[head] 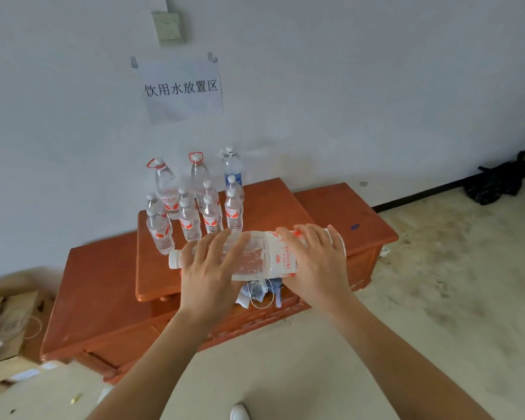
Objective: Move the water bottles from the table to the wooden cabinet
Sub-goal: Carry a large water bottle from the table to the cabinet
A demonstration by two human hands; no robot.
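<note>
A large clear water bottle with a white-and-red label lies sideways in both my hands above the wooden cabinet, its white cap pointing left. My left hand wraps the neck end; my right hand wraps the base end. Several smaller water bottles with red labels stand upright on the raised middle part of the cabinet, just behind the held bottle. Behind them, against the wall, stand three taller bottles, one with a blue label.
A paper sign hangs on the white wall above the cabinet. Crumpled items and a cord lie on the cabinet's front edge. Cardboard boxes sit at the left. A black bag lies on the floor at the right.
</note>
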